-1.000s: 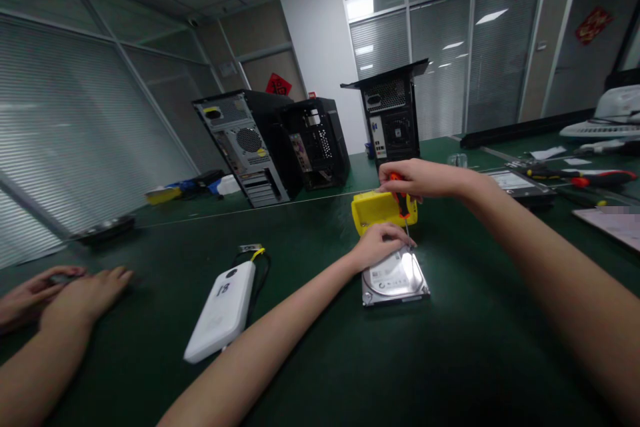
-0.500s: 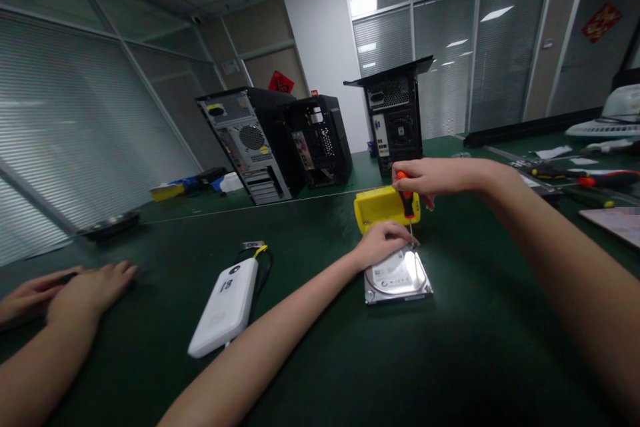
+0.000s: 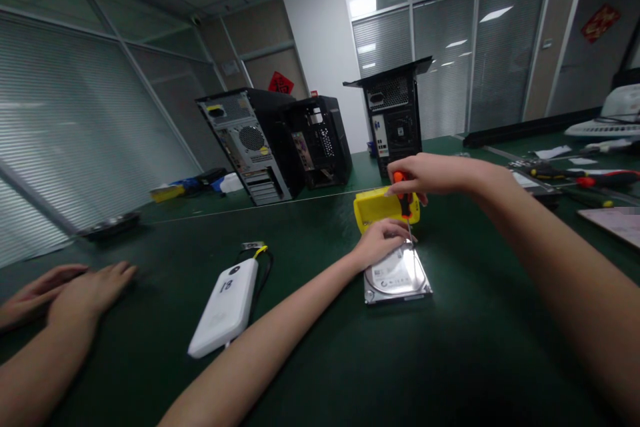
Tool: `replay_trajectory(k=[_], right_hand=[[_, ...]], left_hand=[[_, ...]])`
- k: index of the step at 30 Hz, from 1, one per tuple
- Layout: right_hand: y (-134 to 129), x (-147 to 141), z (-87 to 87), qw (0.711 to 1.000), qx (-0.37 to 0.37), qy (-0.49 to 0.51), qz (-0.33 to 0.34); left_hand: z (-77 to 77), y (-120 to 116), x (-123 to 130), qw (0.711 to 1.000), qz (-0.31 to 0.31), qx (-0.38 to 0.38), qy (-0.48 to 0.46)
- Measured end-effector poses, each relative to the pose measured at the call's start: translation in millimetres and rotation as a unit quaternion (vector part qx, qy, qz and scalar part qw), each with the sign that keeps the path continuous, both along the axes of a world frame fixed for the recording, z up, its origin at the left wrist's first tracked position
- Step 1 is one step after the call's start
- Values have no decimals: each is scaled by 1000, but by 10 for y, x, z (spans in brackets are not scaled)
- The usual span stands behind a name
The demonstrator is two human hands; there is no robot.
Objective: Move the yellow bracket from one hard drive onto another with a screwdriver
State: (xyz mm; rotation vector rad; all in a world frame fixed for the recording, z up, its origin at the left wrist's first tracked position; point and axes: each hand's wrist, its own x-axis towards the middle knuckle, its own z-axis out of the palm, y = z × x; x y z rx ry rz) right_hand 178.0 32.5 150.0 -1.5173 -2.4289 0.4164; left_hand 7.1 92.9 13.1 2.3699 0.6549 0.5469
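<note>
A silver hard drive (image 3: 399, 275) lies label up on the green table. My left hand (image 3: 383, 243) rests on its far left part, the fingertips reaching toward the screwdriver's tip. Above the drive, my right hand (image 3: 417, 177) is closed round the orange and black handle of a screwdriver (image 3: 406, 205). The screwdriver stands nearly upright, with its tip at the drive's far edge. Just behind the drive is a yellow open box (image 3: 373, 207), partly hidden by my hands.
Another person's hands (image 3: 80, 290) rest at the left. A white power bank (image 3: 225, 307) with a dark cable lies left of my left forearm. Computer cases (image 3: 265, 147) stand at the back, with another case (image 3: 397, 120) behind my right hand. Tools (image 3: 607, 179) lie at the right.
My right hand has shifted slightly left with the screwdriver, and its fingers have changed position round the handle. My left hand is almost where it was.
</note>
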Motion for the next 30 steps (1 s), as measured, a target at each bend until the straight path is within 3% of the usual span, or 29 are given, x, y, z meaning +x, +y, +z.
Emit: replay_trajectory(k=[11, 20, 30], right_hand=[[23, 85, -27, 999, 3, -7, -43], [8, -46, -54, 999, 1, 38, 7], [-7, 41, -50, 997, -42, 71, 8]], left_hand=[[-48, 1, 4, 997, 61, -17, -35], [-156, 79, -1, 996, 82, -22, -10], [-7, -21, -12, 996, 59, 61, 42]])
